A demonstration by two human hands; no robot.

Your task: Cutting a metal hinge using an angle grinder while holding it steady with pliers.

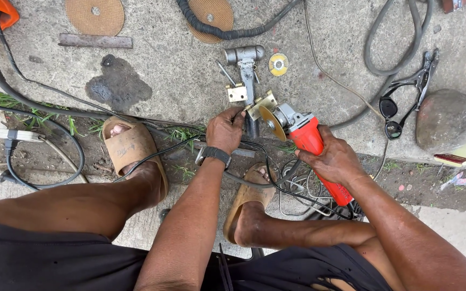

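My right hand [334, 157] grips the red body of an angle grinder [309, 136], its round cutting disc [272, 122] tilted toward a small brass-coloured metal bracket [260, 104]. My left hand [225, 131], with a dark wristwatch on the wrist, pinches that bracket where it sits against a grey metal T-shaped tube piece [246, 70] lying on the concrete. A second small brass bracket [237, 93] rests beside the tube. My feet in tan sandals sit on either side below.
Worn abrasive discs [95, 15] and a small yellow disc [278, 64] lie on the concrete. Black cables and hoses [219, 31] cross the ground. Dark goggles [389, 114], a clamp [420, 80] and a large stone [449, 119] are at right; a flat metal bar [96, 41] at top left.
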